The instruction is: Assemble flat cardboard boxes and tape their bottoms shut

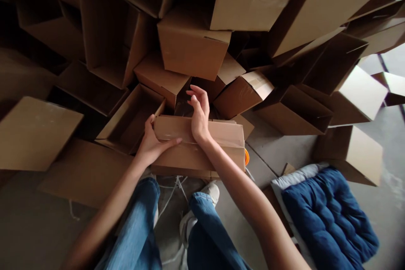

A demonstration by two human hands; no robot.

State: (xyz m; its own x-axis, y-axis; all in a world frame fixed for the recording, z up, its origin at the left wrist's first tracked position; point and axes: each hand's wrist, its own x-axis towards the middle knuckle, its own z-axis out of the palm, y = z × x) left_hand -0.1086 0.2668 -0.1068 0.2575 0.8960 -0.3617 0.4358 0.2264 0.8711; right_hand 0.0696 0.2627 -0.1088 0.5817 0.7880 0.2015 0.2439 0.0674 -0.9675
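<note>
A brown cardboard box [221, 143] with taped flaps sits on the floor just beyond my knees. My left hand [153, 141] grips the box's left end, thumb across the top flap and fingers curled round the edge. My right hand [198, 112] reaches over the box's far edge, fingers spread and slightly bent, its wrist resting above the top flap. Nothing shows between the right fingers. My legs in blue jeans [139, 228] and light shoes [210, 190] are below the box.
A tall heap of cardboard boxes [190, 46] fills the far side; an open-topped box [129, 118] stands left of the held one. A blue cushion [329, 215] lies on the grey floor [272, 143] at right. An orange item [247, 157] peeks from behind the box.
</note>
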